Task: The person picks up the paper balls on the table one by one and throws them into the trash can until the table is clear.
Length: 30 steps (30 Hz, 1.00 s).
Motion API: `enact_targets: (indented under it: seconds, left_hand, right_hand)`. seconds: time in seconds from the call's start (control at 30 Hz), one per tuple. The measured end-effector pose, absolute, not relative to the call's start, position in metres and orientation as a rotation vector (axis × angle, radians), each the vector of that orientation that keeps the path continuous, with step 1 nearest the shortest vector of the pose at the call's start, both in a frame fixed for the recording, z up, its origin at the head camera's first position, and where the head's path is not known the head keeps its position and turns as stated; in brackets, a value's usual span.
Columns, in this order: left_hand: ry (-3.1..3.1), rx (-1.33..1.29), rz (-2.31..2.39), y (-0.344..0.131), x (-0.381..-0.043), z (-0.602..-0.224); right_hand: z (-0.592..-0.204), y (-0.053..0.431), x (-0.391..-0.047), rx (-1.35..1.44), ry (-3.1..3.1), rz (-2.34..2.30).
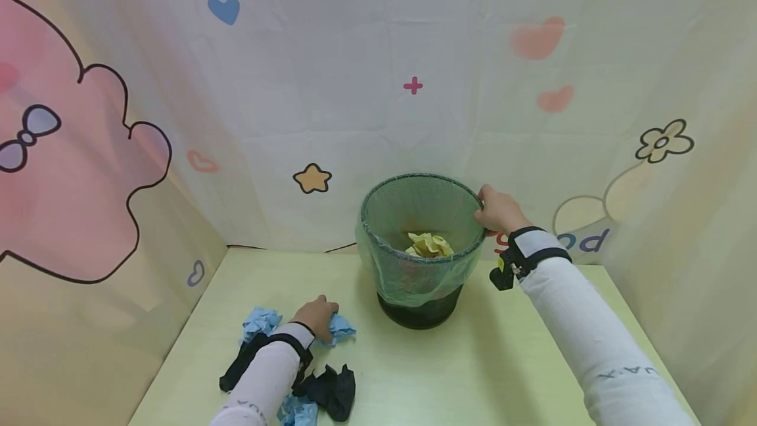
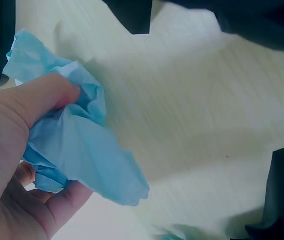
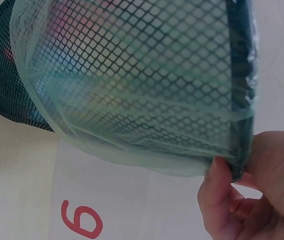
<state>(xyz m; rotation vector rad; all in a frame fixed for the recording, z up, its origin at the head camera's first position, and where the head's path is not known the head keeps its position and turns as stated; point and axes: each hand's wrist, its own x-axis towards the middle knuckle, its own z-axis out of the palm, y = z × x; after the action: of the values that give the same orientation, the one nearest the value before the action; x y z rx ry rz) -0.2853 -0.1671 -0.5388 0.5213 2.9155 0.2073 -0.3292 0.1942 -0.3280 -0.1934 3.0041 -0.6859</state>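
My left hand (image 1: pixel 317 318) pinches a crumpled piece of light blue paper (image 2: pixel 84 145) between thumb and fingers, low over the table. My right hand (image 1: pixel 501 210) grips the rim of a dark mesh trash bin (image 1: pixel 420 315), thumb on one side and fingers on the other. A thin green bag (image 1: pixel 408 284) lines the bin and folds down over its outside. Crumpled yellow paper (image 1: pixel 430 246) lies inside; whatever is beneath it is hidden. The bin stands upright or nearly so, to the right of my left hand.
Around my left forearm lie more crumpled blue paper (image 1: pixel 259 322), another blue piece (image 1: pixel 299 411) and a crumpled black piece (image 1: pixel 332 392). A dark piece (image 1: pixel 238 367) is partly covered by the arm. Behind the pale table (image 1: pixel 473 373) hangs a printed curtain (image 1: pixel 355 117).
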Motion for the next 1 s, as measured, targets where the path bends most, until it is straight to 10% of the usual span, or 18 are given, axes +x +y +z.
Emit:
enact_targets:
  seconds: [1.0]
  left_hand:
    - [3.012,0.666,0.232,-0.180,-0.303,-0.495]
  right_hand:
    - [-0.326,0.193,-0.326,-0.199,2.988,-0.690]
